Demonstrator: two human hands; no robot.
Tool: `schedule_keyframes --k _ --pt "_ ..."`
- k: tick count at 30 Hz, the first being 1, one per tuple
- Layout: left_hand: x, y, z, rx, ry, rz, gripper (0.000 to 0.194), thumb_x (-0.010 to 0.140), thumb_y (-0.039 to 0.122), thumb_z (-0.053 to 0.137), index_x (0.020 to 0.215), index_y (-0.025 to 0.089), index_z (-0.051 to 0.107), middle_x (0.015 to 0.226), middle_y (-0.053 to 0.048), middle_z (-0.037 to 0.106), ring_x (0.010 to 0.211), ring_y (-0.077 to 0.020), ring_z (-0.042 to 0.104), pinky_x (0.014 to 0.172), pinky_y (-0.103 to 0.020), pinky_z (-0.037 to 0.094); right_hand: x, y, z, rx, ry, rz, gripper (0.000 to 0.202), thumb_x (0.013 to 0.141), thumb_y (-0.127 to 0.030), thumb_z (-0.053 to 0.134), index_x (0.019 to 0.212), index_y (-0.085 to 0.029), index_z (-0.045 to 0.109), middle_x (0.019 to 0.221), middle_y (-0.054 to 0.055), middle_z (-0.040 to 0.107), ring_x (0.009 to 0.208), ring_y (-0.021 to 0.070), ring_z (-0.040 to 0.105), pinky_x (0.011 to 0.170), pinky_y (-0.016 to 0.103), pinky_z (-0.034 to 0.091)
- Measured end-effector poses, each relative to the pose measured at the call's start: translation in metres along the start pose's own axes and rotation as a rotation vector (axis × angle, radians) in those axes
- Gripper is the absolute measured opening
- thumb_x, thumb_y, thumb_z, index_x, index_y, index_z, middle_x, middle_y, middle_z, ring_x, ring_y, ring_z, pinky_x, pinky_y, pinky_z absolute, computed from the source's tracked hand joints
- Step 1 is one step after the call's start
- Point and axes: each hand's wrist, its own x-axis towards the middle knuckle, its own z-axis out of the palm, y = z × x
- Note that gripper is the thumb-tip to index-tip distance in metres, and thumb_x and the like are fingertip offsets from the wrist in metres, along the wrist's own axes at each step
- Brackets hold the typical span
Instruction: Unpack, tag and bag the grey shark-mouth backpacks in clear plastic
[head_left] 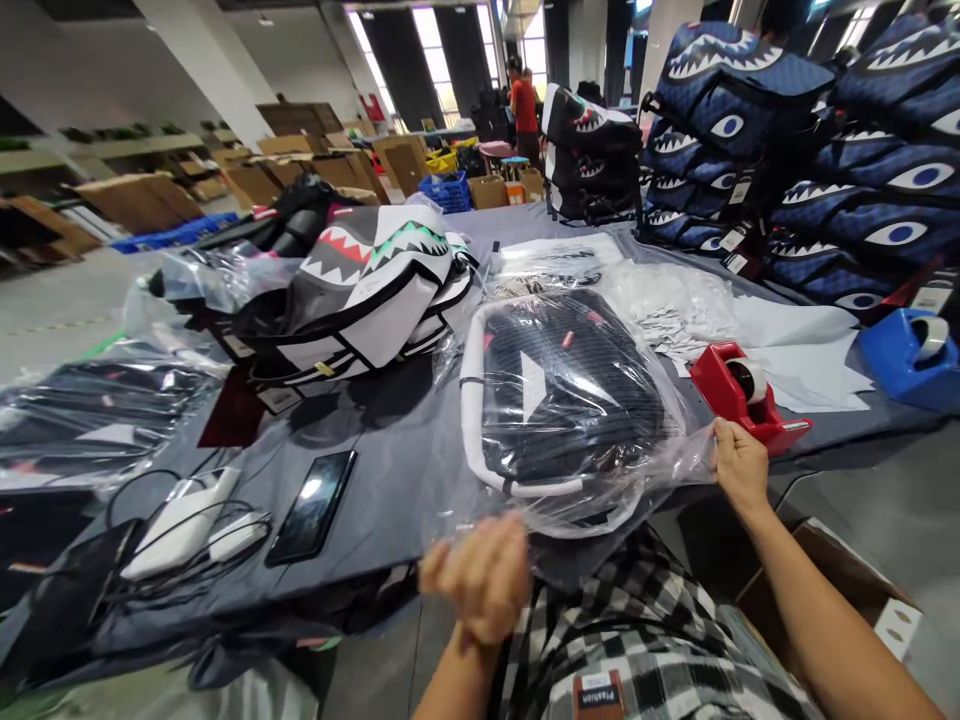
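A black bag with white trim (577, 400) lies in a clear plastic bag on the grey-covered table, right in front of me. My right hand (739, 462) pinches the plastic's right corner and pulls it out to the side, close to the red tape dispenser (739, 395). At the plastic's near left edge is my left hand (480, 578), blurred, its fingers curled; whether plastic is between them cannot be made out.
Shark-face backpacks (360, 290) lie at the left, near a phone (313, 505) and white power banks (180, 525). Blue backpacks (750, 120) are stacked at the right, behind a blue tape dispenser (911, 355). An open carton (825, 570) stands below the table. A person in red (523, 105) stands far back.
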Motion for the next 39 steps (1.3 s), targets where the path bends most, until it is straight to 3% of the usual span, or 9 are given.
schedule_keyframes --k 2,6,10,13,17,22,31,35,39 --pt "0.002 0.018 0.006 -0.217 -0.169 0.200 0.026 0.100 0.032 0.047 0.110 0.020 0.069 0.092 -0.005 0.076 0.096 -0.0175 0.065 0.116 -0.040 0.025 -0.001 -0.001 -0.001 -0.012 0.006 -0.020 0.057 0.085 -0.077 0.048 0.067 -0.023 0.053 0.037 -0.007 0.042 0.029 0.0122 0.041 0.033 0.026 0.032" --pt "0.000 0.028 0.021 -0.378 -0.438 0.251 0.051 0.098 0.057 0.040 0.106 0.018 0.072 0.081 -0.005 0.074 0.089 -0.0195 0.066 0.120 -0.042 0.020 -0.003 -0.004 -0.002 -0.022 0.017 -0.038 0.057 0.085 -0.077 0.046 0.067 -0.024 0.051 0.036 -0.007 0.042 0.028 0.0123 0.041 0.033 0.026 0.032" --pt "-0.007 0.026 0.016 -0.362 -0.500 0.319 0.028 0.084 0.047 0.070 0.096 0.021 0.073 0.091 -0.002 0.074 0.095 -0.0175 0.062 0.121 -0.042 0.018 -0.004 -0.003 -0.002 -0.016 0.012 -0.023 0.059 0.085 -0.079 0.045 0.067 -0.024 0.050 0.038 -0.007 0.043 0.029 0.0122 0.043 0.034 0.027 0.032" --pt "-0.011 0.031 0.006 -0.425 -0.535 0.428 0.023 0.086 0.048 0.070 0.090 0.025 0.072 0.104 -0.001 0.073 0.104 -0.0169 0.057 0.123 -0.043 0.015 -0.004 -0.001 -0.001 -0.017 0.032 -0.015 0.059 0.085 -0.080 0.045 0.067 -0.024 0.051 0.038 -0.007 0.043 0.030 0.0122 0.043 0.035 0.027 0.033" --pt "-0.016 0.037 -0.001 -0.247 -0.649 0.481 0.011 0.087 0.022 0.071 0.097 0.026 0.071 0.117 -0.001 0.069 0.114 -0.0176 0.052 0.121 -0.042 0.020 -0.003 0.000 -0.002 -0.008 0.024 -0.005 0.058 0.085 -0.080 0.046 0.068 -0.024 0.051 0.037 -0.008 0.042 0.030 0.0126 0.042 0.035 0.027 0.032" --pt "-0.018 0.035 -0.003 -0.314 -0.694 0.379 0.015 0.095 0.011 0.055 0.096 0.020 0.068 0.102 -0.001 0.073 0.103 -0.0151 0.060 0.118 -0.039 0.022 -0.003 0.000 -0.003 -0.013 0.031 -0.033 0.059 0.085 -0.080 0.045 0.068 -0.024 0.051 0.038 -0.008 0.043 0.030 0.0123 0.043 0.036 0.027 0.033" --pt "0.036 0.019 0.009 -0.303 -0.405 0.199 0.011 0.095 0.011 0.059 0.088 0.019 0.062 0.081 0.002 0.073 0.089 -0.0143 0.065 0.114 -0.041 0.028 -0.005 0.008 -0.003 0.034 0.052 0.023 0.061 0.080 -0.083 0.047 0.071 -0.023 0.054 0.039 -0.008 0.042 0.030 0.0130 0.041 0.034 0.027 0.034" --pt "0.054 0.014 0.027 -0.379 -0.478 -0.069 0.015 0.099 0.016 0.052 0.086 0.020 0.058 0.082 -0.001 0.067 0.079 -0.0148 0.060 0.084 -0.032 0.048 -0.006 0.011 -0.005 0.044 0.060 0.049 0.061 0.079 -0.083 0.050 0.071 -0.023 0.055 0.039 -0.007 0.043 0.029 0.0126 0.041 0.031 0.026 0.033" --pt "0.061 0.008 0.037 -0.560 -0.642 -0.408 0.024 0.101 0.025 0.048 0.079 0.020 0.055 0.081 -0.001 0.060 0.073 -0.0131 0.058 0.068 -0.024 0.046 -0.005 0.011 -0.008 0.067 0.020 0.063 0.062 0.076 -0.084 0.052 0.070 -0.023 0.055 0.037 -0.007 0.042 0.028 0.0122 0.040 0.030 0.025 0.032"
